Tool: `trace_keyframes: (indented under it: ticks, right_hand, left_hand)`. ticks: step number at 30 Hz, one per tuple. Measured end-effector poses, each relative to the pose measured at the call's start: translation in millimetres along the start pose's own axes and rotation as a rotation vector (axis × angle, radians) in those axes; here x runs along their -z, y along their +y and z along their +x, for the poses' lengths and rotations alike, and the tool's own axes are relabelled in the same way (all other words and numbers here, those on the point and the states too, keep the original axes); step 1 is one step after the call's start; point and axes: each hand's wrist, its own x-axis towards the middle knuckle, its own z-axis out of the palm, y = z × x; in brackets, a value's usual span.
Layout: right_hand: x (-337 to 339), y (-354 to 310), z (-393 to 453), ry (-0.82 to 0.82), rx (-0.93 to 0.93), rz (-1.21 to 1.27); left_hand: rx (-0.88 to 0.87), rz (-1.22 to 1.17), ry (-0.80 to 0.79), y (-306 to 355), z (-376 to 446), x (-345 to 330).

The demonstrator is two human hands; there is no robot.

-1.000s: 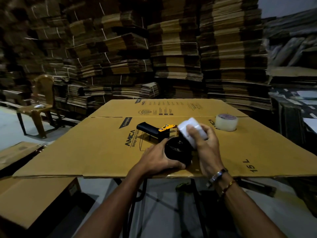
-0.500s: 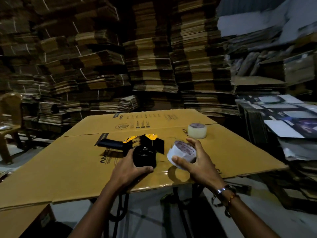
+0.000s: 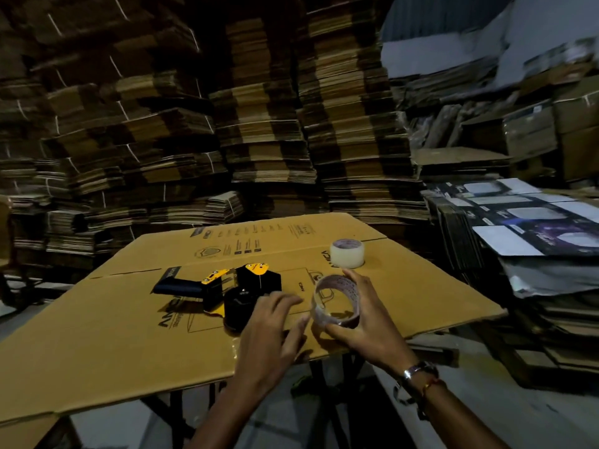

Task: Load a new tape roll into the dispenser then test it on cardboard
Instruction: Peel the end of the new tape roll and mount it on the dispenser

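Observation:
A black and yellow tape dispenser (image 3: 227,291) lies on its side on a large flattened cardboard box (image 3: 107,325) that covers the table. My right hand (image 3: 366,322) grips a thin, nearly used-up tape ring (image 3: 336,301) upright, just right of the dispenser. My left hand (image 3: 272,332) hovers beside the dispenser's black hub, fingers spread toward the ring, holding nothing. A fuller clear tape roll (image 3: 347,253) stands on the cardboard farther back, to the right.
Tall stacks of flattened cartons (image 3: 259,108) form a wall behind the table. A pile of printed sheets (image 3: 534,228) sits close on the right. The table's front edge is near my wrists, with dark legs (image 3: 175,416) and grey floor beneath.
My left hand has come off the dispenser and moved toward the ring. My right hand has turned the ring so its hole faces me. The view has swung to the right.

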Motion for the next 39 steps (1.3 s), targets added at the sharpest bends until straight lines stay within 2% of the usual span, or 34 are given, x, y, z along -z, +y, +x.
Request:
trace_keyframes:
  ticks: [5,8,14,18,23,26,35,39]
  right_hand:
    - [8,9,2,0.043,0.131,-0.179]
    - [13,16,4,0.052,0.183,-0.241]
    - [23,26,7,0.008,0.115,0.001]
    - [21,30,8,0.047,0.090,0.032]
    - [13,35,5,0.111,0.239,-0.154]
    - [11,39,5,0.181,0.242,-0.142]
    - [12,43,7,0.187,0.088,0.000]
    - [15,39,6,0.169,0.067,0.082]
  left_hand:
    - [0.289,-0.409,-0.232,36,21,-12]
    - [0.385,-0.591,-0.238,38,29,-21]
    - [0.544,-0.880,-0.227,25,40,-30]
    - [0.561,-0.922,-0.245,20,46,-32]
    - [0.557,-1.021,-0.299,12,47,-31]
    - [0.532,-1.083,-0.258,11,46,-28]
    - [0.400,-0.860,-0.096,16,46,-26]
    - [0.324,-0.763,-0.132,16,50,-26]
